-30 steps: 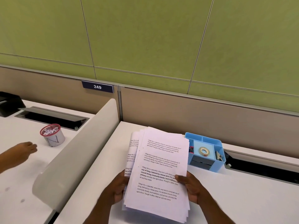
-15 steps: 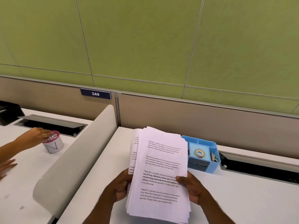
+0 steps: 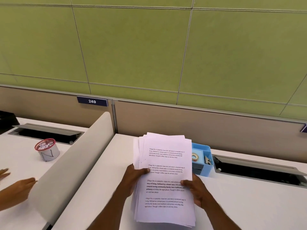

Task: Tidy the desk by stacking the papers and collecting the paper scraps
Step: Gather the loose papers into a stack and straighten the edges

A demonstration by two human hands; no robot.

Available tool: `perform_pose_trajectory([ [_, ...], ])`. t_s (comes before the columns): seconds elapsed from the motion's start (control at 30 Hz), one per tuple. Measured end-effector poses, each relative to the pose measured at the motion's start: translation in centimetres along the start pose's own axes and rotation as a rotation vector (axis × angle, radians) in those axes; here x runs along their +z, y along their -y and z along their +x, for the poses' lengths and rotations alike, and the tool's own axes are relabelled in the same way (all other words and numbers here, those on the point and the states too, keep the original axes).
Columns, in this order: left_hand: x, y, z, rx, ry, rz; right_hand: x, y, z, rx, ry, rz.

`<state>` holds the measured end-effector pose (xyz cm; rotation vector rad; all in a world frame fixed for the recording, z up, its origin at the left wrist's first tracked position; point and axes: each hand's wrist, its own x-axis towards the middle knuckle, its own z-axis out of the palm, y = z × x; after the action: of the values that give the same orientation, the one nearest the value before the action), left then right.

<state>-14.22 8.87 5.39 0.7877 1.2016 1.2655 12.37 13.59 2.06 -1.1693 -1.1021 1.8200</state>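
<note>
A thick stack of printed white papers point(image 3: 166, 163) is held above the white desk point(image 3: 249, 205), its sheets slightly fanned at the top and left edges. My left hand point(image 3: 132, 180) grips the stack's left edge, thumb on the top sheet. My right hand point(image 3: 196, 190) grips the right edge, thumb lying over the printed text. No loose paper scraps show on my desk.
A blue desk organiser point(image 3: 201, 159) with a tape roll stands just right of the stack. A grey curved divider point(image 3: 74, 163) separates the neighbouring desk, where a red-rimmed cup point(image 3: 47, 151) of scraps stands and another person's hands point(image 3: 18, 190) rest. Cable slots point(image 3: 259, 171) open at the back.
The fanned sheets have drawn closer together in my hands, and my left thumb now lies on top. The other person's hand has left the cup and moved down to the desk.
</note>
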Motion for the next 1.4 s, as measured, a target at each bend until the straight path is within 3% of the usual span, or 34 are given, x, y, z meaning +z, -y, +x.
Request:
perform_pose_trajectory([
  [0.27, 4.1, -0.5, -1.4, 0.073, 0.077, 0.022, -3.0, 2.4, -2.1, -0.061, -0.001, 0.072],
  [0.53, 8.8, 0.1, -2.4, 0.217, -0.149, 0.253, -6.6, 3.5, -4.3, -0.165, -0.026, 0.118],
  [0.83, 12.8, 3.2, -4.3, 0.289, -0.308, 0.231, -8.2, 3.3, -6.0, -0.272, -0.075, 0.058],
  [1.1, 13.5, 9.2, -5.7, 0.193, -0.319, 0.34, -10.1, -1.5, -7.7, -0.138, -0.086, -0.082],
  [1.4, 14.7, 8.5, -4.9, 0.266, -0.342, 0.33, -11.3, -1.4, -7.8, -0.242, -0.146, -0.095],
])
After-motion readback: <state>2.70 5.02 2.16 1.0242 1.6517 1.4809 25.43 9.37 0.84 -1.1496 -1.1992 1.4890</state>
